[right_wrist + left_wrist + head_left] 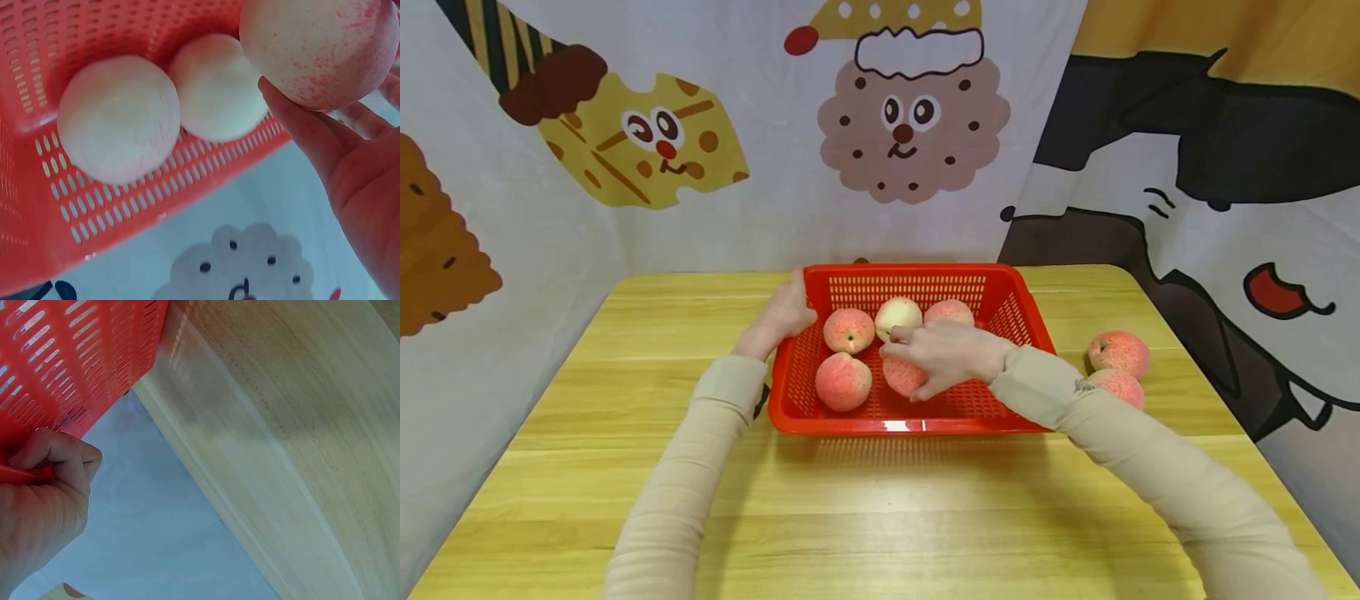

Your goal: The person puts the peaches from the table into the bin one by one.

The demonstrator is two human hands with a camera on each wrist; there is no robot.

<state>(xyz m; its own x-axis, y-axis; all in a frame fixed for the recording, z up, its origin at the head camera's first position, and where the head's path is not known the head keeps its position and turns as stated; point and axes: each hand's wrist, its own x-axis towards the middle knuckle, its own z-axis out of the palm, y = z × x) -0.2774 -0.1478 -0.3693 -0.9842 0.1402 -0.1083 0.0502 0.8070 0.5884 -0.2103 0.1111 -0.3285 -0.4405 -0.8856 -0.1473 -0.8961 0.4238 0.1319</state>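
Observation:
A red slotted plastic basket (917,427) stands on the wooden table with several peaches in it. My left hand (787,310) grips its left rim; in the left wrist view the curled fingers (69,453) wrap the rim from outside. Over the basket's middle, my right hand (951,354) holds a pink peach (901,377), thumb and fingers around it in the right wrist view. Behind that lie a pale peach (897,315) and a pink peach (951,311), partly covered by the hand. Two more peaches rest at the left, one (848,331) behind the other (842,383).
On the table to the basket's right sit two peaches (1118,352), the nearer one partly behind the right sleeve (1120,433). Bare wooden table (880,517) stretches in front of the basket. A cartoon-printed cloth (760,225) hangs behind and at both sides.

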